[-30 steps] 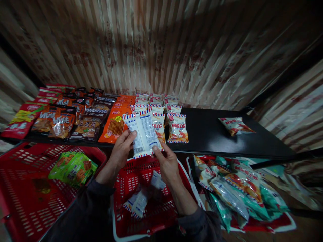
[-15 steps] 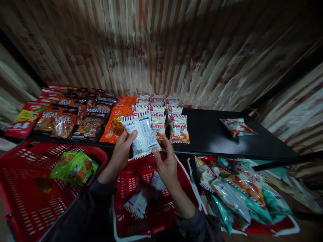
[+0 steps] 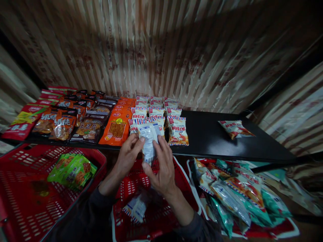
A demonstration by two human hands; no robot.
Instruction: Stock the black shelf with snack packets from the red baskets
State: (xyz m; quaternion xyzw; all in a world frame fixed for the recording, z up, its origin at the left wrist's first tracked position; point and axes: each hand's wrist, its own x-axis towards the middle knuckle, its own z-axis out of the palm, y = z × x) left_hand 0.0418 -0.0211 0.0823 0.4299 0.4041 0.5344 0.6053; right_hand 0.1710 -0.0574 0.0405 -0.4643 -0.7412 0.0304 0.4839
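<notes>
A white snack bag [image 3: 149, 143], its printed back toward me, is between my two hands above the middle red basket [image 3: 181, 168]. My left hand [image 3: 128, 153] grips the bag's left edge with thumb and fingers. My right hand [image 3: 163, 166] has its fingers laid over the bag's right side, the thumb near its bottom. Behind it, rows of white-and-orange snack bags [image 3: 178, 130] rest on the black shelf [image 3: 204, 134], partly hidden by the held bag. Another such bag [image 3: 236, 129] lies apart on the right of the shelf.
Orange packs [image 3: 115, 129], brown packs [image 3: 88, 127] and red packs [image 3: 24, 119] line the shelf's left. Green packs [image 3: 73, 170] lie in the left red basket [image 3: 32, 201]. White-and-teal bags [image 3: 246, 191] fill the right basket [image 3: 282, 230]. Below my hands lies a white bag [image 3: 136, 206].
The held bag has turned and looks narrower. My right hand has moved up along its right side, and my left hand has shifted slightly right.
</notes>
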